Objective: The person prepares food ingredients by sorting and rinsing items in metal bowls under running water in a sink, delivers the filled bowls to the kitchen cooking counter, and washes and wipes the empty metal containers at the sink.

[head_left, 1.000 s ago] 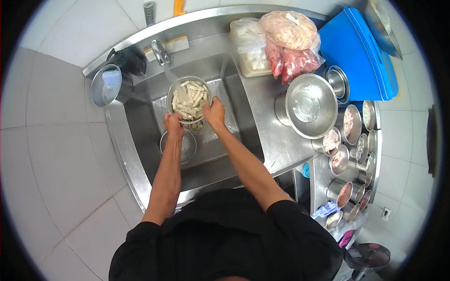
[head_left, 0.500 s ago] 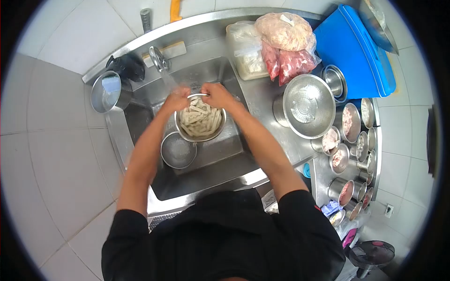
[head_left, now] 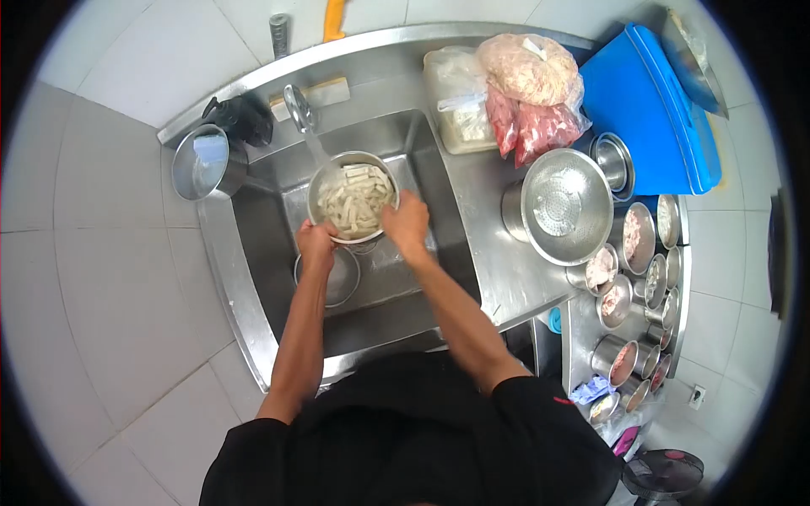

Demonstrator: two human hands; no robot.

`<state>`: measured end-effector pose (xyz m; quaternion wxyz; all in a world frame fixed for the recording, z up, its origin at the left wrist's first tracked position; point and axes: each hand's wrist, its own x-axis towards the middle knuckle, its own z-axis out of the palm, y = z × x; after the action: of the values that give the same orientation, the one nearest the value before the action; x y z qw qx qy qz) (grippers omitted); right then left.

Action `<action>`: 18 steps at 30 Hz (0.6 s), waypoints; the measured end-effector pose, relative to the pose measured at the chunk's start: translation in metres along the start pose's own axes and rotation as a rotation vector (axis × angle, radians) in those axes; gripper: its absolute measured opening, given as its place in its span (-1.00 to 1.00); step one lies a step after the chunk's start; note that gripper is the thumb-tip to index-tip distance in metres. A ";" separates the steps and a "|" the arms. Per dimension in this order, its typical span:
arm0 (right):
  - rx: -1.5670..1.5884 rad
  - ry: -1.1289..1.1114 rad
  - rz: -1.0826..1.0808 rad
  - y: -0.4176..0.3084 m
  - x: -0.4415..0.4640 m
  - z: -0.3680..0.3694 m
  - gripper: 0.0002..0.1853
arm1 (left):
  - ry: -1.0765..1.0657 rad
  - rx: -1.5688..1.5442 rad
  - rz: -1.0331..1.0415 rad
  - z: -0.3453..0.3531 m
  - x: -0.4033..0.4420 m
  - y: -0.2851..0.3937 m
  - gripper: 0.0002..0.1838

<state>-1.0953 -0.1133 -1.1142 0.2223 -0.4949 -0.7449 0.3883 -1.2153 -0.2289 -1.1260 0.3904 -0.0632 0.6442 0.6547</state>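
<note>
Steel forms the bowl (head_left: pixel 353 153), held within the sink (head_left: pixel 413 304) beneath the tap (head_left: pixel 297 108), its near rim gripped by the left hand (head_left: pixel 316 243) and its right side by the right hand (head_left: pixel 407 221). Water (head_left: pixel 315 148) is being run onto pale strips (head_left: pixel 359 201) inside; wetting appears under way, and the strips have not been lifted out or drained.

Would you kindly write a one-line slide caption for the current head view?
Left hand and right hand hold a metal bowl of pale strips under a running faucet over a steel sink.
</note>
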 end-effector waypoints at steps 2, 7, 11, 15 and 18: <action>0.038 -0.047 0.162 0.019 0.000 0.035 -0.74 | 0.095 0.032 -0.026 -0.033 0.052 -0.044 -0.67; -0.114 -0.053 0.080 0.025 0.007 0.042 -0.71 | 0.095 -0.020 0.013 -0.021 0.007 -0.023 -0.71; -0.013 -0.197 0.172 0.039 0.020 0.055 -0.74 | 0.130 -0.052 0.077 -0.019 0.023 -0.032 -0.71; -0.088 0.061 0.045 0.025 -0.004 0.058 -0.74 | 0.169 -0.053 0.052 -0.026 0.025 -0.036 -0.73; 0.010 -0.237 0.183 0.029 0.019 0.055 -0.74 | 0.172 -0.031 0.056 -0.026 0.046 -0.039 -0.67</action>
<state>-1.1263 -0.1093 -1.1717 0.0988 -0.5103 -0.7157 0.4665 -1.2348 -0.2380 -1.1880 0.3141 -0.1073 0.6667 0.6674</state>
